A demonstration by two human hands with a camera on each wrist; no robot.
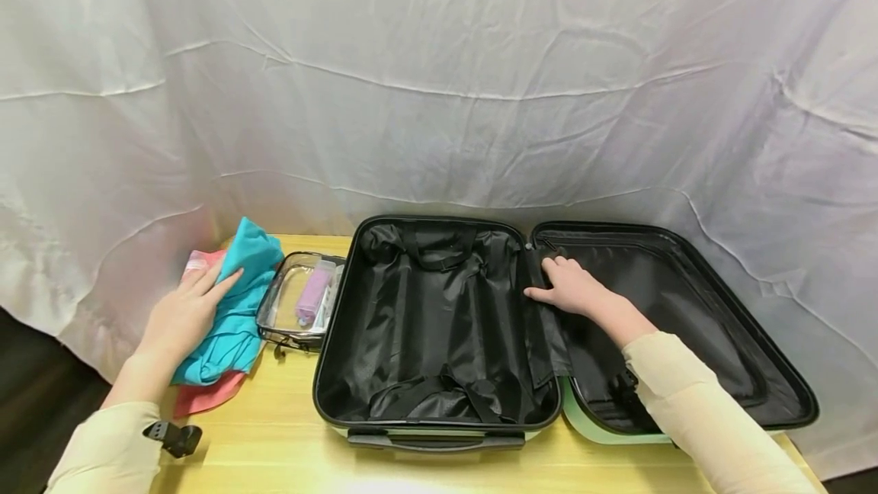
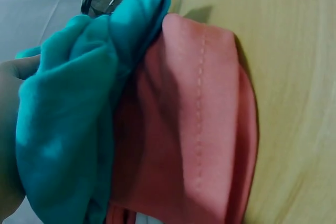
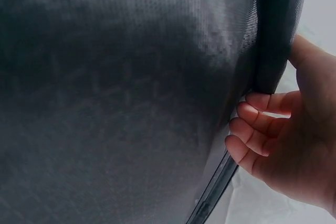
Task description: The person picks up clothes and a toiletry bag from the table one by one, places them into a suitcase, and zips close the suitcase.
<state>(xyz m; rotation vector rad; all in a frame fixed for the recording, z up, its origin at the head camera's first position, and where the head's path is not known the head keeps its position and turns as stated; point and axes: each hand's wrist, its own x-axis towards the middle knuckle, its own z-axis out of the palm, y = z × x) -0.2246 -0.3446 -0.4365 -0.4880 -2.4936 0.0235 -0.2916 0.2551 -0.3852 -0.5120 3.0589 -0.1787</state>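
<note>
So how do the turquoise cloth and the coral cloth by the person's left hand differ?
Colour: the turquoise cloth is blue-green, while the coral cloth is pinkish red.
Layering: the turquoise cloth lies on top, while the coral cloth shows from beneath it.
Shape: the turquoise cloth is bunched, while the coral cloth looks flatter, with a line of stitching visible.
Shared: both are fabric, in one pile on the wooden table.

Curtained-off booth, w/ wht cloth [image 1: 439,128] behind wood-look tbl [image 1: 274,433].
</note>
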